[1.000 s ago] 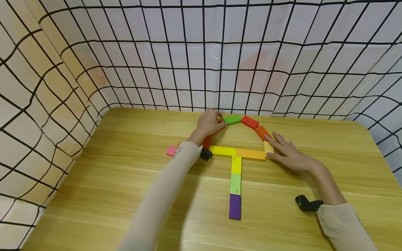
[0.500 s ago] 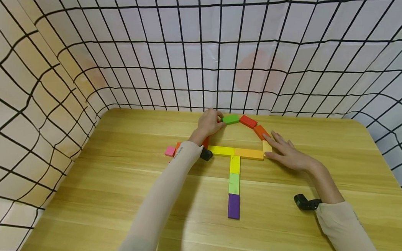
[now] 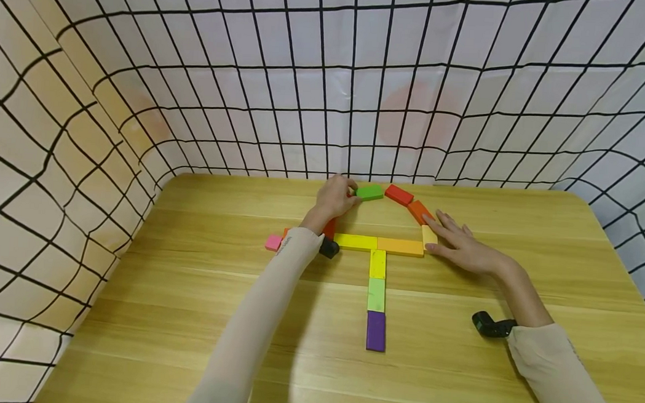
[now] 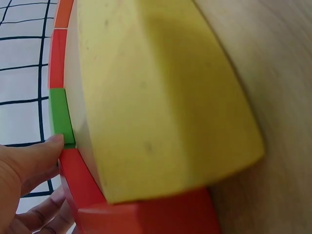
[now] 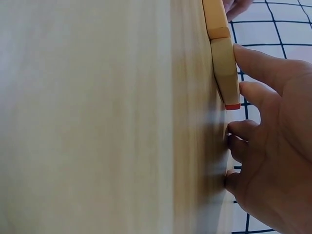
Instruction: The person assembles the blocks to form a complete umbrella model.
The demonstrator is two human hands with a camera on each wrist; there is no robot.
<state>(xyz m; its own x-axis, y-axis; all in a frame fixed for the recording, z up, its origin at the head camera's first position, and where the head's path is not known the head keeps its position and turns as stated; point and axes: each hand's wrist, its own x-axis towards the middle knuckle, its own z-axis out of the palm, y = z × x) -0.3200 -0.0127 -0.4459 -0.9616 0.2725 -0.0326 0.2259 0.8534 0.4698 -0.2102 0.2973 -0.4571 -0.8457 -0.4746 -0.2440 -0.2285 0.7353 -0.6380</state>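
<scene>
Flat coloured blocks form an arch above a T shape on the wooden table. My left hand [image 3: 336, 197] is at the arch's left side, thumb and a finger pinching the near end of the green block [image 3: 370, 193]. In the left wrist view, its other fingers lie beside a red block [image 4: 82, 178], which the hand hides from the head view. My right hand [image 3: 466, 247] lies with extended fingers against the right side, touching the orange-red block [image 3: 418, 212] and the cream block [image 3: 429, 235]. Another red block [image 3: 398, 195] sits between the green and orange-red ones.
Yellow [image 3: 356, 242] and orange [image 3: 400, 247] blocks make the crossbar; yellow, light green and purple [image 3: 376, 331] blocks run down from it. A pink block [image 3: 273, 242] lies left, partly behind the left sleeve. A black grid on white sheeting [image 3: 340, 91] borders the table [image 3: 182, 316].
The green block has turned slightly, and a narrow gap now shows between it and the red block on its right. My right hand keeps its place on the arch.
</scene>
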